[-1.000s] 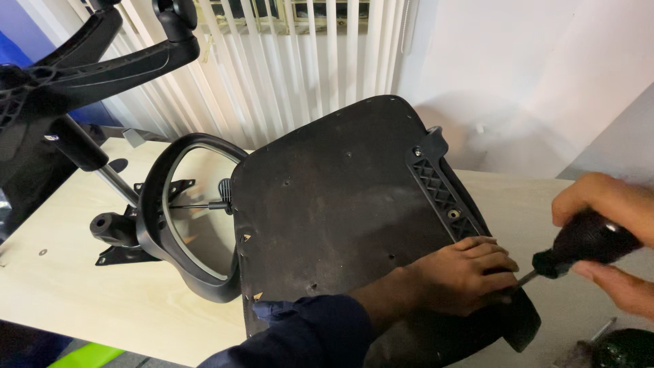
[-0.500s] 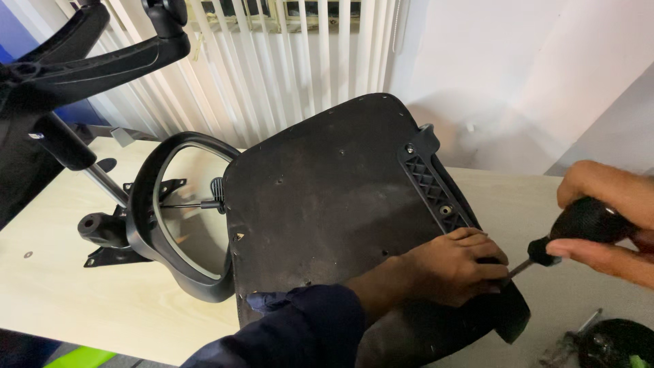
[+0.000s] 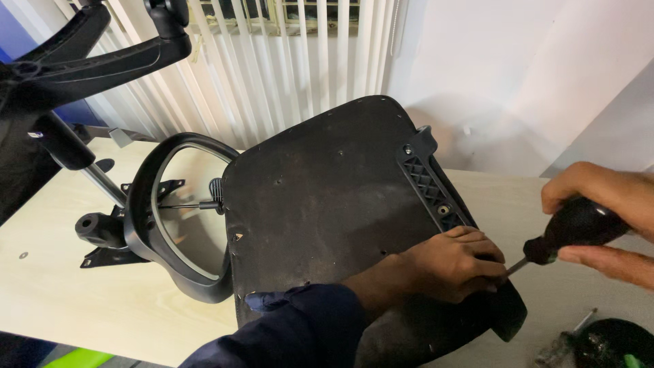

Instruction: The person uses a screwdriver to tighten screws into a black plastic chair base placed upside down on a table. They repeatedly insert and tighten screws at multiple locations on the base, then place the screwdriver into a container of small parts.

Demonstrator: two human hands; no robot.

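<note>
Pale wood table (image 3: pixel 82 307) — upturned chair seat (image 3: pixel 320 204), black bowl (image 3: pixel 613 344).

Screwdriver (image 3: pixel 569 228) tip hidden, probably behind left hand (image 3: pixel 453 262).

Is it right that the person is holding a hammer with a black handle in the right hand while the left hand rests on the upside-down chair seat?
Not quite. The right hand grips a screwdriver with a black handle, not a hammer; the head view shows its thin shaft. The left hand does rest on the upside-down chair seat.
</note>
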